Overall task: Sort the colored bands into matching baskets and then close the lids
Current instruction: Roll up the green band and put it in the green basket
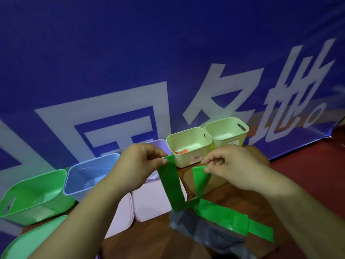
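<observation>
A long green band [172, 186] is lifted above the table. My left hand [139, 165] pinches its upper end and my right hand [231, 165] pinches another part of it. The band's far end [237, 220] trails on the table to the right. A grey band [194, 226] lies under it. The green basket [37, 191] stands open at the far left with its green lid [28, 240] in front. A blue basket [87, 174] is next to it. A purple basket [160, 144] shows behind my left hand.
Two pale yellow-green baskets [188, 144] [225, 131] stand at the back, the nearer one holding an orange band [181, 151]. Two pale pink lids [155, 200] [121, 215] lie flat in the middle. A brown lid [218, 181] sits under my right hand. A blue banner [130, 62] hangs behind.
</observation>
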Demonstrator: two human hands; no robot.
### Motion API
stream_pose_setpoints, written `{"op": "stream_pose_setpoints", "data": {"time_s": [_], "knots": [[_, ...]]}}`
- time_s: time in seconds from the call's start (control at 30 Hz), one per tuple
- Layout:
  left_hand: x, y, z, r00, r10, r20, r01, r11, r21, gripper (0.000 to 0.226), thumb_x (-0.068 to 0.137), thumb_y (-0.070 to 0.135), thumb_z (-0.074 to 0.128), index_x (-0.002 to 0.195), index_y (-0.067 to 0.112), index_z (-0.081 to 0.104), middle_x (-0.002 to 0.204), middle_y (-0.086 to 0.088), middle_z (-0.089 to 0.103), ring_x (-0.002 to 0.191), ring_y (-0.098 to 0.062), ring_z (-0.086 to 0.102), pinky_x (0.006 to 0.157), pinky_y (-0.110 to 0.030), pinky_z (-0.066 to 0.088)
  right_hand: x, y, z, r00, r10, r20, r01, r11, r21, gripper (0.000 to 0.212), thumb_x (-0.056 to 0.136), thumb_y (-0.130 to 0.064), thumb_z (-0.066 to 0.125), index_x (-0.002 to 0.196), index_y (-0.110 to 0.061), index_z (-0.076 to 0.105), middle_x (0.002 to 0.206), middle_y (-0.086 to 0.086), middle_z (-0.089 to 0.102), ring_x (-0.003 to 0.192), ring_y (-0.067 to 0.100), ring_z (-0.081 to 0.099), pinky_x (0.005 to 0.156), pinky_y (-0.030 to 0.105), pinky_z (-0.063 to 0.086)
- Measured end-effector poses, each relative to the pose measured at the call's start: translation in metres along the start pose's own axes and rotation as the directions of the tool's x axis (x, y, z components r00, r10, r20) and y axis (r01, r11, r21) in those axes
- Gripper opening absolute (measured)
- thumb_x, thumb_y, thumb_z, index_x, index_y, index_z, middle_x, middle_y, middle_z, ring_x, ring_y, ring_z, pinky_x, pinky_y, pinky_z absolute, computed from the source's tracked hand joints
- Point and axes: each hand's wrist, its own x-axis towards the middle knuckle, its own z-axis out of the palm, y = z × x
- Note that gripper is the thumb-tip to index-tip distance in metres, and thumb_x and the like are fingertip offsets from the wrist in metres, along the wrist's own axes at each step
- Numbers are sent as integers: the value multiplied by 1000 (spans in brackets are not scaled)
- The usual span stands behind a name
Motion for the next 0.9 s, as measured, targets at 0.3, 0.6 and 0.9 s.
{"op": "stream_pose_setpoints", "data": {"time_s": [0.3, 0.6, 0.9], "knots": [[-34, 4, -30, 999, -54, 0, 52, 969, -241, 9, 85, 17, 76, 78, 21, 79, 79, 5, 77, 78, -11, 72, 75, -23, 56, -10, -51, 26, 971, -238, 18, 235, 967, 97, 11, 76, -22, 82, 76, -31, 76, 73, -15, 70, 68, 2, 62, 63, 14, 45], [-53, 11, -56, 991, -130, 32, 128, 855, -503, 7, 78, 15, 80, 85, 14, 79, 87, -9, 77, 90, -32, 72, 88, -50, 56, -10, -84, 46, 893, -426, -144, 438, 896, 66, 7, 74, -35, 77, 81, -34, 77, 110, -19, 57, 110, 4, 57, 82, 10, 42], [-50, 9, -66, 990, -130, 60, 142, 856, -497, 5, 80, 18, 79, 85, 19, 78, 85, -6, 77, 81, -23, 70, 79, -40, 54, 1, -95, 51, 904, -388, -179, 415, 896, 155, 13, 77, -24, 82, 82, -35, 77, 113, -21, 61, 108, 5, 62, 87, 23, 50]]}}
